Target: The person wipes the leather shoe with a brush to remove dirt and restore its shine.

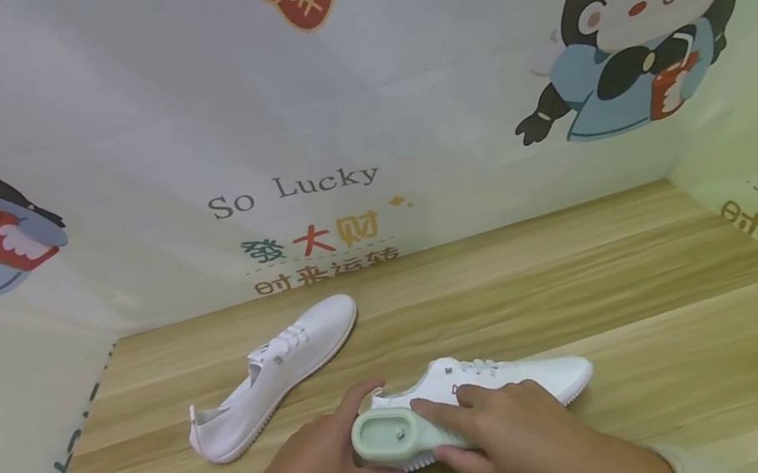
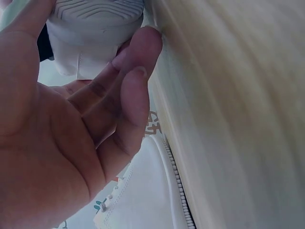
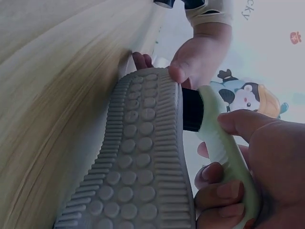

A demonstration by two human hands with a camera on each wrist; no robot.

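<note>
A white lace-up shoe (image 1: 556, 376) lies tilted on its side, toe to the right, its ridged and dotted sole (image 3: 133, 157) facing the right wrist camera. My left hand (image 1: 306, 469) holds it at the heel, thumb and fingers on either side in the head view. In my right hand (image 1: 523, 427) is a pale green brush (image 1: 384, 436), gripped by its handle with the index finger along its back. Its black bristles (image 3: 192, 109) are against the shoe's side near the heel.
A second white shoe (image 1: 307, 346) stands on the wood-grain surface (image 1: 625, 252), behind and left of the held one, toe toward the back wall. Printed cloth walls (image 1: 449, 114) enclose the back and both sides.
</note>
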